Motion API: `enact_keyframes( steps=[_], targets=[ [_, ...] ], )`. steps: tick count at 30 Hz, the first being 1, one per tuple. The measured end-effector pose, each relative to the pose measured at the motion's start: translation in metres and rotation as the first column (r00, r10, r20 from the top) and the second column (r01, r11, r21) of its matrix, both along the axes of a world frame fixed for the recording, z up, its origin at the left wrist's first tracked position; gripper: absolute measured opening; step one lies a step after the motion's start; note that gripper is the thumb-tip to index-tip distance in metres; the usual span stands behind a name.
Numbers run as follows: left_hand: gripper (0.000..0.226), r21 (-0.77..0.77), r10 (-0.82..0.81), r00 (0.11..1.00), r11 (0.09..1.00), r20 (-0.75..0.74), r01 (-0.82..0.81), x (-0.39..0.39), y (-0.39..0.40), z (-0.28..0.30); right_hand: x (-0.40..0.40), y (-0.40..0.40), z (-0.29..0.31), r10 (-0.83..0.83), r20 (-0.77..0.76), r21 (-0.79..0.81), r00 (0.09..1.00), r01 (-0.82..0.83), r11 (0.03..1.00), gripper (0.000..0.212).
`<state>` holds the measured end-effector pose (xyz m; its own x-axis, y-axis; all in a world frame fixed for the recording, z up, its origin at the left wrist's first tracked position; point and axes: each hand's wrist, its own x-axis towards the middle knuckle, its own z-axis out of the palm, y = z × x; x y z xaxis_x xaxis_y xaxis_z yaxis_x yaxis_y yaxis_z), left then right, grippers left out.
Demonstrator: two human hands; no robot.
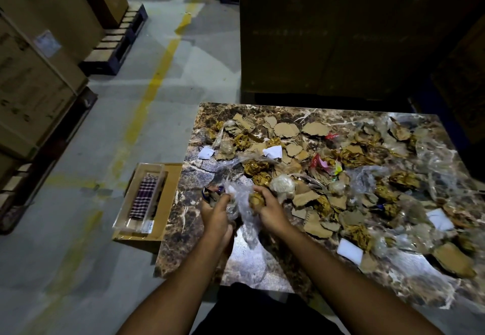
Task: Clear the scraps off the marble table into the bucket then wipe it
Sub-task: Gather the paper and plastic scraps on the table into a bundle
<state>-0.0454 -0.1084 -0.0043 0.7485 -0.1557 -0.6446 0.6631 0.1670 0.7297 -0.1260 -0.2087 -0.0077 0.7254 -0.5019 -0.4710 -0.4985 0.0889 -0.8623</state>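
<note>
The brown marble table [189,219] is strewn with scraps: torn cardboard pieces [286,130], crumpled gold paper balls [256,168], clear plastic film [435,161] and white paper bits [350,250]. My left hand [216,212] is closed on a bunch of clear plastic and small scraps near the table's left edge. My right hand [267,208] grips a crumpled brown paper ball [256,199] along with the same plastic film [242,198]. No bucket is in view.
A cardboard box [168,219] stands on the floor left of the table, carrying a clear plastic case [141,203] with checked cloth. Stacked cartons on pallets [39,77] line the left. A large dark carton [328,40] stands behind the table. Yellow floor line [157,72].
</note>
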Motion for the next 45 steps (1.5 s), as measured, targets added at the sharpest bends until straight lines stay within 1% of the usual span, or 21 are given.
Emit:
enact_keyframes(
  steps=[3, 5, 7, 9, 11, 13, 15, 17, 20, 22, 25, 27, 30, 32, 34, 36, 38, 39, 41, 43, 45],
  targets=[
    [0.035, -0.040, 0.001, 1.000, 0.999, -0.010, -0.001, -0.009, -0.004, -0.002, 0.012, 0.015, 0.009, -0.176, 0.106, 0.245, 0.979, 0.146, 0.958, 0.047],
    [0.032, -0.008, -0.014, 0.999, 1.000, 0.029, 0.014, -0.010, -0.007, -0.002, 0.018, 0.023, 0.009, -0.256, 0.167, 0.295, 0.952, 0.200, 0.934, 0.035],
    [0.025, 0.006, -0.055, 0.997, 0.998, 0.062, 0.055, -0.011, -0.010, 0.002, 0.021, 0.025, 0.005, -0.241, 0.202, 0.227, 0.949, 0.194, 0.955, 0.037],
    [0.018, -0.011, -0.114, 0.993, 0.993, 0.015, 0.114, -0.014, -0.014, 0.006, 0.020, 0.025, 0.004, -0.216, 0.206, 0.097, 0.954, 0.199, 0.975, 0.038],
    [0.026, -0.056, -0.152, 0.988, 0.987, -0.026, 0.150, -0.016, -0.021, 0.009, 0.017, 0.020, 0.007, -0.202, 0.258, -0.012, 0.945, 0.213, 0.977, 0.043],
    [0.030, -0.091, -0.161, 0.986, 0.983, -0.034, 0.157, -0.020, -0.028, 0.017, 0.011, 0.009, 0.004, -0.203, 0.295, -0.002, 0.934, 0.213, 0.977, 0.047],
    [0.033, -0.173, -0.191, 0.981, 0.968, -0.028, 0.183, -0.023, -0.037, 0.024, 0.003, -0.006, 0.006, -0.222, 0.295, 0.031, 0.929, 0.223, 0.974, 0.055],
    [0.037, -0.235, -0.240, 0.971, 0.945, -0.023, 0.228, -0.028, -0.052, 0.031, -0.004, -0.023, 0.011, -0.256, 0.302, 0.019, 0.918, 0.262, 0.965, 0.054],
    [0.037, -0.268, -0.299, 0.953, 0.915, 0.051, 0.301, -0.036, -0.079, 0.041, -0.014, -0.051, 0.019, -0.285, 0.334, -0.090, 0.898, 0.332, 0.939, 0.047],
    [0.040, -0.281, -0.371, 0.921, 0.877, 0.116, 0.389, -0.041, -0.102, 0.046, -0.021, -0.075, 0.023, -0.307, 0.356, -0.160, 0.882, 0.381, 0.911, 0.045],
    [0.043, -0.278, -0.465, 0.868, 0.823, 0.174, 0.496, -0.045, -0.143, 0.054, -0.033, -0.115, 0.031, -0.301, 0.362, -0.325, 0.883, 0.422, 0.847, 0.042],
    [0.041, -0.230, -0.560, 0.793, 0.761, 0.240, 0.606, -0.048, -0.167, 0.055, -0.047, -0.145, 0.036, -0.295, 0.303, -0.431, 0.906, 0.407, 0.805, 0.045],
    [0.039, 0.024, -0.697, 0.604, 0.662, 0.386, 0.749, -0.046, -0.189, 0.044, -0.073, -0.187, 0.026, -0.221, 0.260, -0.604, 0.940, 0.337, 0.722, 0.046],
    [0.035, 0.262, -0.745, 0.490, 0.637, 0.453, 0.726, -0.045, -0.199, 0.029, -0.089, -0.212, 0.007, -0.162, 0.197, -0.686, 0.967, 0.254, 0.681, 0.044],
    [0.030, 0.477, -0.784, 0.373, 0.606, 0.497, 0.637, -0.044, -0.199, 0.008, -0.096, -0.220, -0.013, -0.061, 0.106, -0.716, 0.992, 0.119, 0.688, 0.046],
    [0.036, 0.587, -0.829, 0.230, 0.531, 0.510, 0.611, -0.052, -0.197, -0.014, -0.098, -0.219, -0.026, 0.028, 0.004, -0.719, 1.000, -0.016, 0.695, 0.050],
    [0.048, 0.668, -0.880, 0.089, 0.417, 0.467, 0.617, -0.066, -0.193, -0.037, -0.096, -0.219, -0.035, 0.067, -0.095, -0.766, 0.993, -0.115, 0.632, 0.054],
    [0.054, 0.700, -0.897, 0.055, 0.380, 0.439, 0.605, -0.074, -0.191, -0.046, -0.094, -0.220, -0.038, 0.092, -0.152, -0.783, 0.984, -0.177, 0.596, 0.060],
    [0.061, 0.717, -0.905, 0.069, 0.378, 0.421, 0.585, -0.085, -0.189, -0.057, -0.092, -0.227, -0.040, 0.159, -0.259, -0.771, 0.953, -0.303, 0.561, 0.078],
    [0.064, 0.728, -0.900, 0.093, 0.402, 0.426, 0.555, -0.088, -0.189, -0.057, -0.094, -0.236, -0.034, 0.218, -0.266, -0.730, 0.939, -0.344, 0.590, 0.095],
    [0.067, 0.758, -0.899, 0.094, 0.415, 0.429, 0.504, -0.087, -0.191, -0.051, -0.100, -0.245, -0.021, 0.267, -0.202, -0.688, 0.942, -0.331, 0.646, 0.110]
  ],
)
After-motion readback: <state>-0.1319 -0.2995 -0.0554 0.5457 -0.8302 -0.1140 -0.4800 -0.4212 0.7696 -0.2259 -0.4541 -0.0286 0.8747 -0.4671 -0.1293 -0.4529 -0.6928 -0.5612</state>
